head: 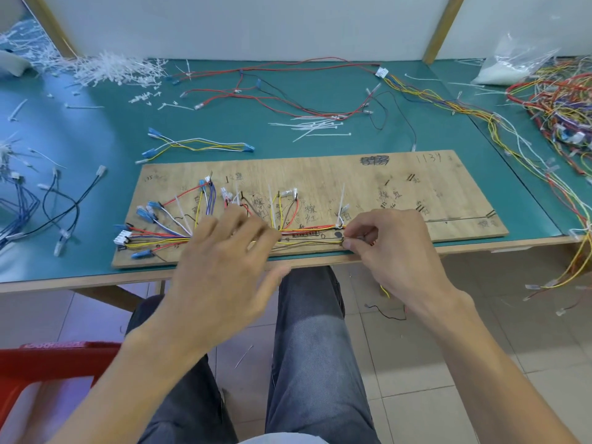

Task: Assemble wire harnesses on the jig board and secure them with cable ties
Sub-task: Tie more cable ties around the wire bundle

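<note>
Red plastic stool (48, 360), pale tiled floor (403, 363)

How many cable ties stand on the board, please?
4 ties: one left of the left hand, two behind it, one by the right hand; more may be hidden.

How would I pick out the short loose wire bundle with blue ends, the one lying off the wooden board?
Start at the wooden jig board on the green mat. Just behind its far left corner lies a short wire bundle. Unlike the white cable ties to its right, it is yellow and white wire with blue connectors at both ends.
</note>
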